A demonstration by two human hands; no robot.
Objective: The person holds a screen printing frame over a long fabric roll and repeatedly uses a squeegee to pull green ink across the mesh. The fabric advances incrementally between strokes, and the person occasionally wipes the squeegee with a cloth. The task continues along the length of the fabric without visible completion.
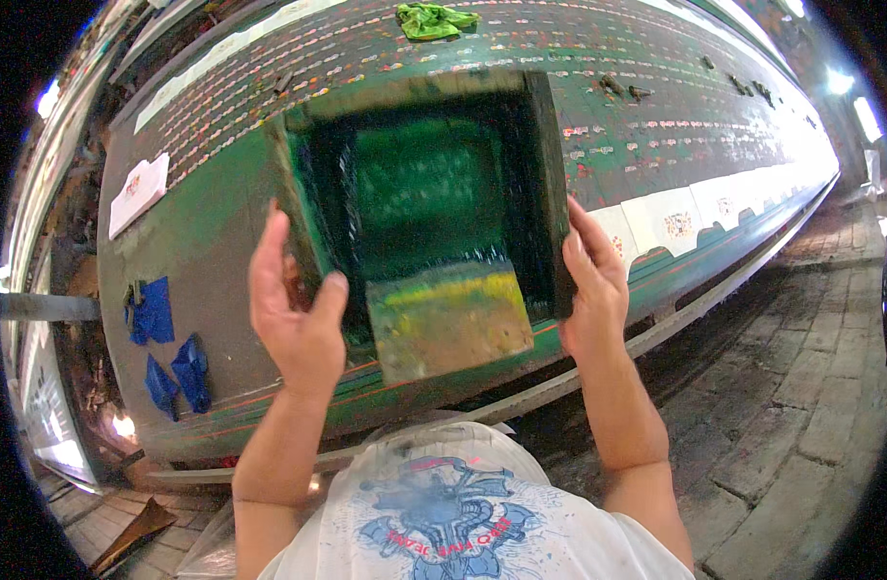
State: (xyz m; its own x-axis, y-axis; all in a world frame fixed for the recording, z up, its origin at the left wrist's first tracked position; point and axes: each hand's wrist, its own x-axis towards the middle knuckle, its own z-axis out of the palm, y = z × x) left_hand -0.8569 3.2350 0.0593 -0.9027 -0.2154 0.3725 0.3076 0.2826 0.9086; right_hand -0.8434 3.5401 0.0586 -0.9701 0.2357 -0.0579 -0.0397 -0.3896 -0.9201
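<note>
Between my two hands is a screen-printing frame (414, 104), lifted over the long table (226, 280) and slightly tilted. Dark ink-smeared borders surround its green mesh (429, 184). A flat tan board (455, 338), streaked yellow-green along its upper part, lies across the frame's near end and hides that edge. My left hand (303, 324) is closed on the left side, thumb on the near side of the rim. My right hand (595, 280) grips the right side, its fingers partly hidden behind the wood.
White printed fabric pieces (671, 220) line the table's right edge; another white piece (139, 195) lies at left. Blue cloths (178, 375) sit at the near left, a bright green cloth (436, 21) at the far side. Small dark objects (622, 89) are scattered. Paved floor (782, 445) runs along the right.
</note>
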